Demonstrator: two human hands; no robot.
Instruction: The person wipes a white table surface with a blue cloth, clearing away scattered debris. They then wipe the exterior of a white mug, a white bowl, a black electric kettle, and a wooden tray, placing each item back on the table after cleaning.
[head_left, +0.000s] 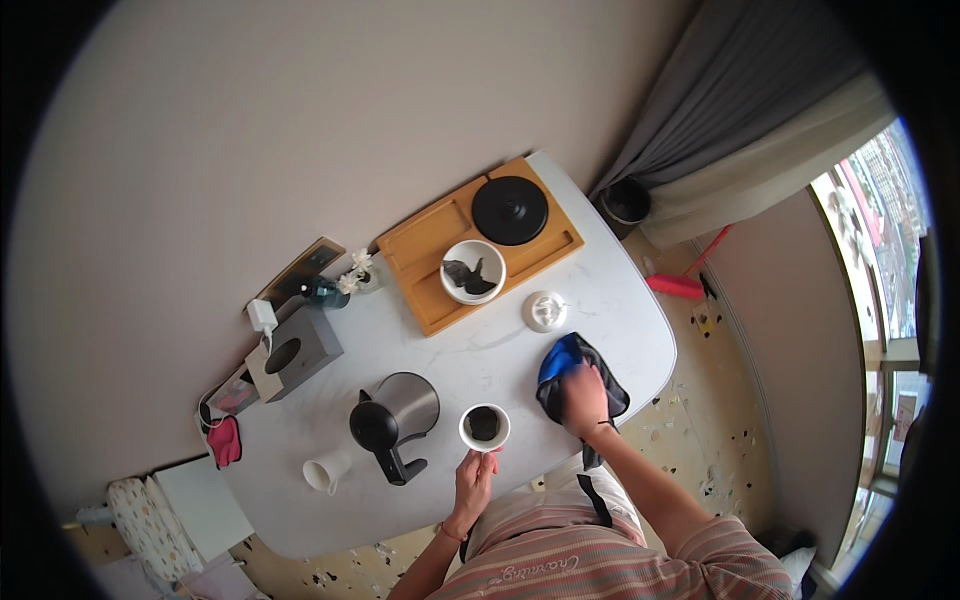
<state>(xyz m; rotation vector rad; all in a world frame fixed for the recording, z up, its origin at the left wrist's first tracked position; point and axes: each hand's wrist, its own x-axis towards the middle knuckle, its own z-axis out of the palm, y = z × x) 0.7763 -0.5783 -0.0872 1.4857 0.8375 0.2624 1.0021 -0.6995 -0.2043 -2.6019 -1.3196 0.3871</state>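
Observation:
In my left hand (474, 480) is a white mug (465, 439), held by its handle over the table's near edge. Something dark (484, 424) lies inside it; I cannot tell what. My right hand (585, 397) is blurred and rests at a blue and dark grey cloth item (559, 360), perhaps a pouch, near the right edge. Its fingers do not show clearly. Left of the mug stands an electric kettle (409, 401) with a black lid and handle. Beyond the cloth lies a small round white lid (545, 311).
A wooden tray (424, 225) against the wall carries a black round lid (510, 210) and a white bowl (474, 294) with dark pieces inside. Another white mug (326, 472) lies on its side. A grey tissue box (311, 352) and flowers (356, 274) line the back of the white table (480, 360).

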